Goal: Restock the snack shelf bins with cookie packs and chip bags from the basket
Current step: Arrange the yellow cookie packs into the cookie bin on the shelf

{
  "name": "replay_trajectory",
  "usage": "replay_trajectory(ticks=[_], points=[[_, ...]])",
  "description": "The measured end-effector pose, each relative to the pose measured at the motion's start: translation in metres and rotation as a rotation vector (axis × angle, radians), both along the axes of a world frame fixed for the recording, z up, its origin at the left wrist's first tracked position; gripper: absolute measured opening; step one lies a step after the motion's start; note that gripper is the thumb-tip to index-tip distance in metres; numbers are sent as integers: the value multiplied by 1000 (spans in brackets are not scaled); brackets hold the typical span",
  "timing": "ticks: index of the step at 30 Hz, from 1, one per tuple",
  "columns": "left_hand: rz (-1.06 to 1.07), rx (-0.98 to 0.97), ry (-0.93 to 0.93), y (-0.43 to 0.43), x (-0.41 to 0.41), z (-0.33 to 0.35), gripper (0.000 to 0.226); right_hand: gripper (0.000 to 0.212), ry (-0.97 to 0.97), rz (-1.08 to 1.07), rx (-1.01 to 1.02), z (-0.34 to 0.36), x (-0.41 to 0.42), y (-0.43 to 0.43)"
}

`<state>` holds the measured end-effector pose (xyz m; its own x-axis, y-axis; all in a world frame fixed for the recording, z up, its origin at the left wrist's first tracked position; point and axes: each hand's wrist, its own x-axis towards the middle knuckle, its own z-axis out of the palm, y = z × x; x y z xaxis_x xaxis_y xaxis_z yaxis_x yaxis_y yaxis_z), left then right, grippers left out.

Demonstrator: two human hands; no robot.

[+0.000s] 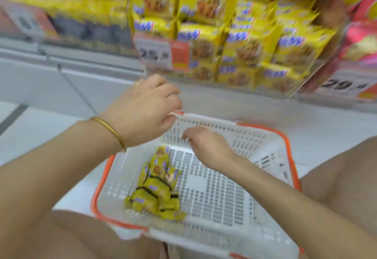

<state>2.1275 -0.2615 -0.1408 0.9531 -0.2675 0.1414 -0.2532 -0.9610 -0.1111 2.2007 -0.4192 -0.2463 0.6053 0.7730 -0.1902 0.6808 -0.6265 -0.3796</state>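
Our small yellow cookie packs (157, 189) lie in the white, orange-rimmed plastic basket (251, 142), leftward and toward us from our nearer, loosely curled, empty right hand (208, 146); whether our curled left hand (142, 105) grips the rim we cannot tell.

Two bare forearms in shot, and here's the one adornment: a thin gold bangle (108, 131), plain and smooth, circling the left wrist. Just beyond the bangle, the left hand (142, 107) is bare. Across from the bangle, the right hand (208, 146) likewise. Below the bangle, a bare left leg (67, 238) and a bare right leg (342, 177).
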Motion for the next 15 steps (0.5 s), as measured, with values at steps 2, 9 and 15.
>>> replay_trajectory(ticks=[2, 9, 15], points=[[20, 51, 137, 13, -18, -16, 43, 33, 165, 76, -154, -67, -13, 18], [116, 32, 283, 31, -33, -26, 75, 77, 521, 79, -330, -195, -85, 59], [190, 127, 419, 32, -20, -26, 40, 39, 306, -70, -305, -204, -90, 67]])
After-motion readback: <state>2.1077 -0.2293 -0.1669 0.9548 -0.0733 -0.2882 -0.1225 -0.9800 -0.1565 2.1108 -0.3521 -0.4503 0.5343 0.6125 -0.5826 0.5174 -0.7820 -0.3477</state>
